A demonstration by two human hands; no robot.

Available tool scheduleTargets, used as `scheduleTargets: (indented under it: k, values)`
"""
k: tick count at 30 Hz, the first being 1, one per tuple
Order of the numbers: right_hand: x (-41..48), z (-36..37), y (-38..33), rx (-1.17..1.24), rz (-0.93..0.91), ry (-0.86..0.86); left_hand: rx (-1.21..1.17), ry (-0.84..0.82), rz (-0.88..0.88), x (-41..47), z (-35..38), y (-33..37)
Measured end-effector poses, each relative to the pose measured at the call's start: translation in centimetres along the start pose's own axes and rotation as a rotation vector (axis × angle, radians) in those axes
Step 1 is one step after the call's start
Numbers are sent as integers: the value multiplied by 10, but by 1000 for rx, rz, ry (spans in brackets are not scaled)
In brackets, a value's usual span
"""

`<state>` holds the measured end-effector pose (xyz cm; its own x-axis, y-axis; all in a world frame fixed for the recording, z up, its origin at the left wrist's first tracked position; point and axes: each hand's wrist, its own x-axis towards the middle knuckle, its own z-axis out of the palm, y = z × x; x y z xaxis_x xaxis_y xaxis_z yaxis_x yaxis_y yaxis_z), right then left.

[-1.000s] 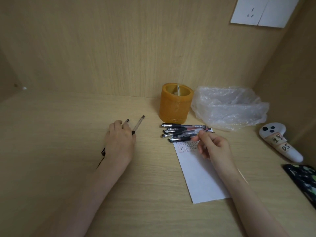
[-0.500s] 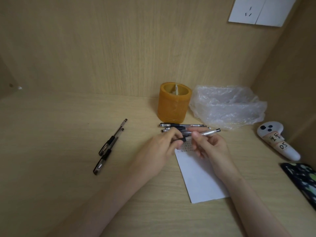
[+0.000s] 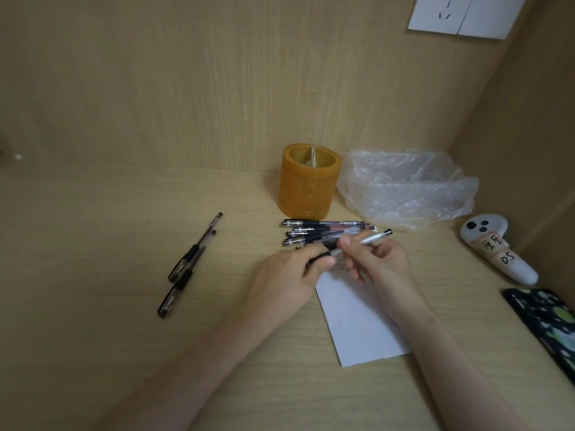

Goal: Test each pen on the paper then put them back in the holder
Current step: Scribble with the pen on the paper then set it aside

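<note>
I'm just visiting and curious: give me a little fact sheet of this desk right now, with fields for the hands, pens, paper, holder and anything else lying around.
left hand: pinches the capped end of a pen
right hand: holds the barrel of the same pen
pen pile: several capped pens lying at the paper's far end
two pens: lying apart on the left of the desk
paper: white sheet, small marks at its far end
holder: orange cylinder, upright, behind the pile
other items: crumpled plastic bag, white controller, patterned phone
</note>
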<state>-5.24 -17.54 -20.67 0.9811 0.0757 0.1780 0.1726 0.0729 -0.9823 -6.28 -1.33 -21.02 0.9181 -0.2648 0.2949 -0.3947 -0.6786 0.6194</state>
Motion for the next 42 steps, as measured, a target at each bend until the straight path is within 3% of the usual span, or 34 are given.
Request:
scheduleTargets:
  k: [20,26,30,37,42]
  values:
    - [0,1,-2,34,-31,-41,-145,-149,-52,-5,1,-3]
    - [1,0,-1,28,-41,-53,-230,-113,-72,-2,0,-3]
    - [-1,1,-4,56,-45,-75,-415,-73,-68,-1,-3,-5]
    - [3,-7,-10,223,25,101,-353,-13,-135,-9,0,-6]
    - [9,-14,-6,387,73,215,-112,-60,-138,-12,-4,-6]
